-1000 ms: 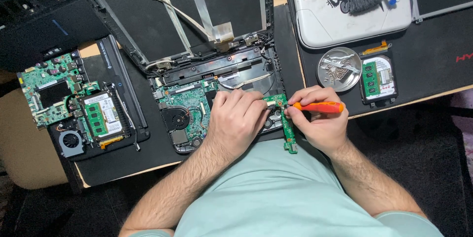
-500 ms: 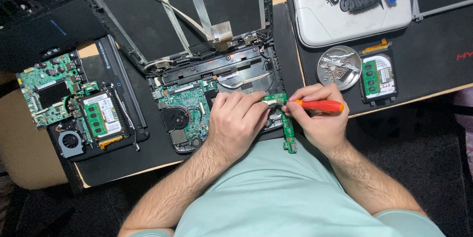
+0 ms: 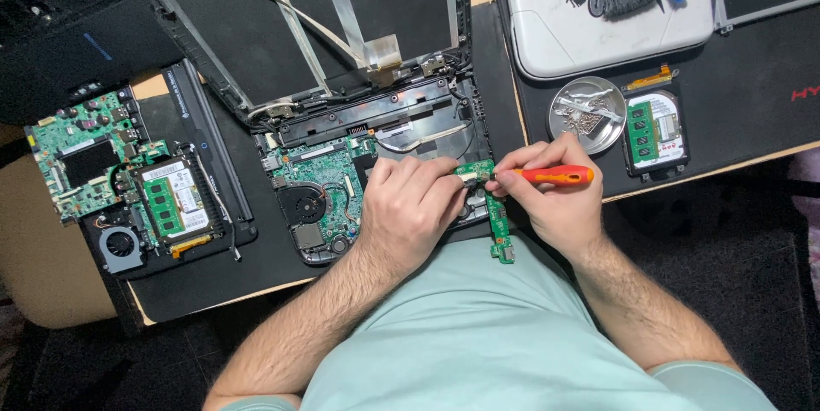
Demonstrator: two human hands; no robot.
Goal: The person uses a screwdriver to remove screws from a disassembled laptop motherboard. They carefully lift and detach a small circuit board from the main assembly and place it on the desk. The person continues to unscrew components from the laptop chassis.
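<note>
The right hand (image 3: 559, 197) grips an orange screwdriver (image 3: 553, 175), tip at the small green board (image 3: 494, 206) on the right edge of the opened laptop (image 3: 359, 189). The left hand (image 3: 410, 210) lies curled over the laptop, fingertips pinching the board's far end. Advice: keep the tip square and the board steady. The board is narrow, long, green, overhanging the near edge of the surface (image 3: 256, 249).

An electronics repair bench: opened laptops (image 3: 359, 120), bare circuit boards (image 3: 85, 155) and a dish of screws (image 3: 586, 114) crowd the desk.

Metal dish (image 3: 586, 109) and white laptop (image 3: 598, 26) crowd the right.
</note>
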